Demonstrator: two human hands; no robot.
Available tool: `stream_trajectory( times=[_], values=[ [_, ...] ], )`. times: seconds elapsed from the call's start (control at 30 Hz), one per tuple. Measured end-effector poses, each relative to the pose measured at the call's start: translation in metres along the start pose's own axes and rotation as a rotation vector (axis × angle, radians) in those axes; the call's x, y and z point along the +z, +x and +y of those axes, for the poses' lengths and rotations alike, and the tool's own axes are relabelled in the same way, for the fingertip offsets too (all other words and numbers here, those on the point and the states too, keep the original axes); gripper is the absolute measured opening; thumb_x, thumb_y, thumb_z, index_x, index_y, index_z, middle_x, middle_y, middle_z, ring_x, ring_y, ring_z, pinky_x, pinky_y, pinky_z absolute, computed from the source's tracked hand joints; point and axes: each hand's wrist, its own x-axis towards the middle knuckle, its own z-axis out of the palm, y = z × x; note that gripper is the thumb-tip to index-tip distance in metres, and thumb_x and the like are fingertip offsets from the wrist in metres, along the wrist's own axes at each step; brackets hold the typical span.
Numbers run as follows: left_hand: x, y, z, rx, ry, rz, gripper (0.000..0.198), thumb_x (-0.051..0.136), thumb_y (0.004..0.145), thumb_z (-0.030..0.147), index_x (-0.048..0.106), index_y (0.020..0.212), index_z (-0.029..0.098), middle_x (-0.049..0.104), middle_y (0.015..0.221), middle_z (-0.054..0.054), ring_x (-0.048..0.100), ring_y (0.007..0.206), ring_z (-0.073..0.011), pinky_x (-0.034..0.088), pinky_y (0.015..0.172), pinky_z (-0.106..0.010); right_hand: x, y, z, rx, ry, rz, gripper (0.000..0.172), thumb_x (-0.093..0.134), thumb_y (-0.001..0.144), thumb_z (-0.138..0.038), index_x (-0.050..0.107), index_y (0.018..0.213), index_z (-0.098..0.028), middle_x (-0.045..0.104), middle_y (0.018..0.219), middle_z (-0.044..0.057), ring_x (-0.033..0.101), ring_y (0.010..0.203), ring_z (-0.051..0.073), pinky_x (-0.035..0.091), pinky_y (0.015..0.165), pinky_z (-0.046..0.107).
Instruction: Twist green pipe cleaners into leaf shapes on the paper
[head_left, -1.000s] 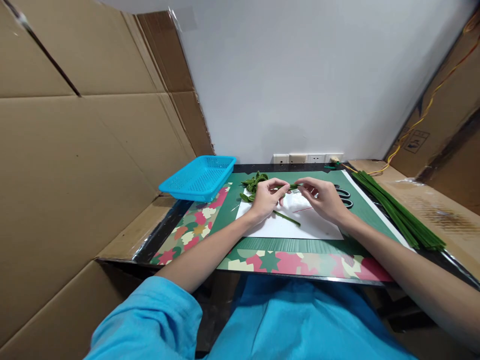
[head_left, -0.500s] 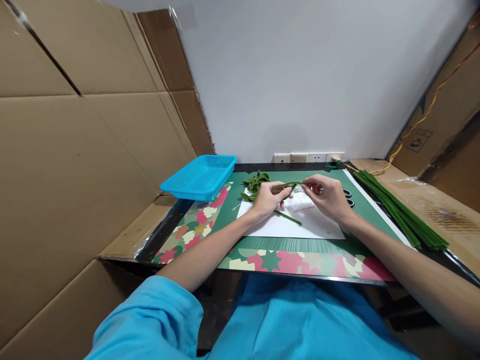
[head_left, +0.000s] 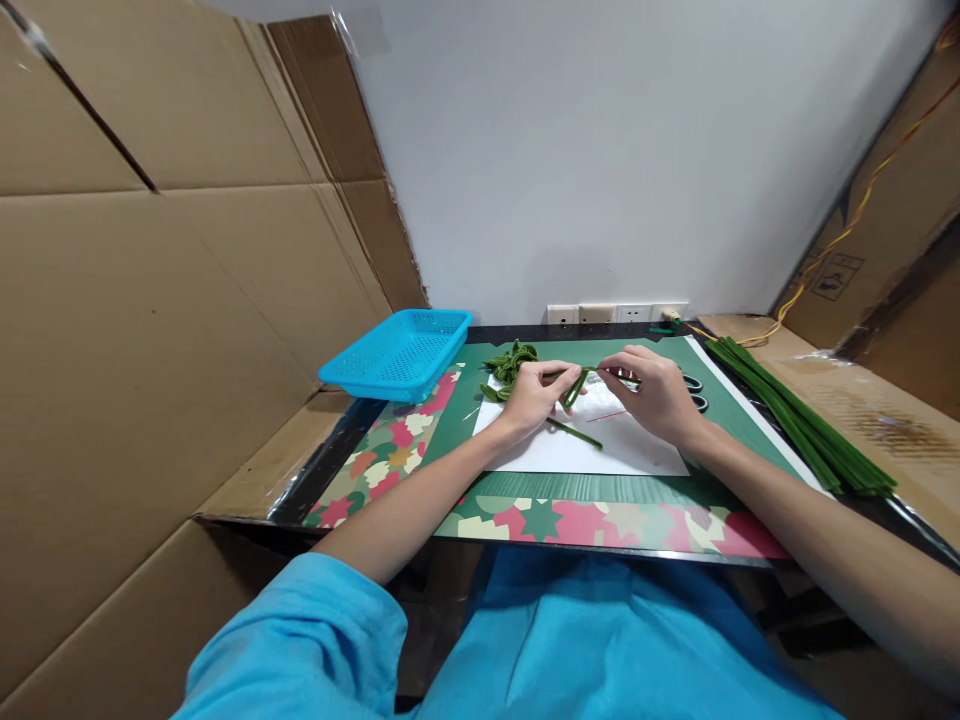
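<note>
My left hand (head_left: 532,396) and my right hand (head_left: 656,392) both pinch one green pipe cleaner (head_left: 577,384) above a white sheet (head_left: 585,455). The stem is bent into a fold between the hands, and its free end trails down onto the sheet. A small heap of bent green pieces (head_left: 508,366) lies just behind my left hand. A clear plastic bag (head_left: 607,402) with a red strip lies under the hands.
A blue mesh basket (head_left: 397,352) stands at the back left. A long bundle of straight green stems (head_left: 795,425) lies along the right edge. Black scissors (head_left: 694,392) rest behind my right hand. Cardboard walls stand on both sides; wall sockets (head_left: 615,314) sit at the back.
The straight stem between the hands has been bent into a fold. My right hand rose slightly and moved closer to the left.
</note>
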Motion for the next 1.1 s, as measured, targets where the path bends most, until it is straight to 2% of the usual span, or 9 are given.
stream_trajectory(
  times=[0.2, 0.33, 0.53, 0.67, 0.8, 0.93, 1.1],
  values=[
    [-0.001, 0.002, -0.002, -0.038, -0.013, 0.003, 0.055, 0.083, 0.083, 0.061, 0.083, 0.104, 0.011, 0.08, 0.088, -0.01, 0.067, 0.056, -0.0123, 0.041, 0.043, -0.02, 0.003, -0.001, 0.001, -0.036, 0.024, -0.013, 0.014, 0.063, 0.102, -0.025, 0.074, 0.096, -0.02, 0.07, 0.085, 0.006, 0.064, 0.078, 0.021, 0.048, 0.069, 0.032],
    [-0.002, 0.002, -0.002, -0.089, -0.042, -0.005, 0.056, 0.087, 0.079, 0.061, 0.083, 0.107, 0.012, 0.078, 0.086, -0.008, 0.068, 0.058, -0.0131, 0.042, 0.044, -0.02, 0.005, -0.001, 0.001, -0.047, 0.058, -0.015, 0.012, 0.063, 0.101, -0.024, 0.073, 0.096, -0.02, 0.069, 0.084, 0.005, 0.064, 0.076, 0.02, 0.049, 0.069, 0.032],
    [-0.008, 0.001, 0.003, -0.207, -0.086, -0.116, 0.061, 0.092, 0.072, 0.06, 0.085, 0.106, 0.009, 0.075, 0.075, -0.009, 0.065, 0.059, -0.0125, 0.046, 0.049, -0.022, 0.002, 0.001, -0.003, -0.044, 0.105, 0.015, 0.01, 0.065, 0.1, -0.022, 0.072, 0.093, -0.02, 0.071, 0.083, 0.004, 0.064, 0.075, 0.019, 0.049, 0.07, 0.033],
    [-0.011, 0.0, 0.005, -0.228, -0.091, -0.181, 0.054, 0.093, 0.074, 0.054, 0.087, 0.107, 0.011, 0.078, 0.08, -0.011, 0.068, 0.068, -0.0134, 0.049, 0.057, -0.022, -0.003, 0.002, -0.005, -0.042, 0.109, 0.049, 0.012, 0.066, 0.099, -0.021, 0.073, 0.089, -0.021, 0.072, 0.084, 0.005, 0.067, 0.079, 0.02, 0.05, 0.072, 0.033],
    [-0.01, -0.001, 0.004, -0.226, -0.124, -0.205, 0.05, 0.092, 0.076, 0.052, 0.087, 0.106, 0.012, 0.075, 0.073, -0.007, 0.064, 0.062, -0.0108, 0.043, 0.053, -0.021, -0.005, 0.003, -0.009, -0.053, 0.103, 0.058, 0.011, 0.068, 0.098, -0.021, 0.073, 0.088, -0.021, 0.073, 0.083, 0.004, 0.067, 0.078, 0.02, 0.049, 0.072, 0.034],
    [-0.01, -0.003, 0.004, -0.219, -0.161, -0.22, 0.057, 0.093, 0.074, 0.055, 0.086, 0.11, 0.011, 0.072, 0.069, -0.005, 0.06, 0.054, -0.0095, 0.033, 0.045, -0.022, -0.005, 0.004, -0.013, -0.063, 0.098, 0.056, 0.011, 0.07, 0.098, -0.022, 0.072, 0.087, -0.021, 0.072, 0.08, 0.002, 0.067, 0.075, 0.019, 0.048, 0.074, 0.034],
    [-0.01, -0.003, 0.004, -0.212, -0.172, -0.238, 0.057, 0.094, 0.072, 0.056, 0.085, 0.107, 0.011, 0.073, 0.073, -0.004, 0.062, 0.053, -0.0099, 0.034, 0.044, -0.022, -0.006, 0.004, -0.013, -0.073, 0.09, 0.055, 0.01, 0.07, 0.097, -0.02, 0.072, 0.087, -0.021, 0.073, 0.081, 0.002, 0.067, 0.075, 0.019, 0.047, 0.075, 0.034]
  ],
)
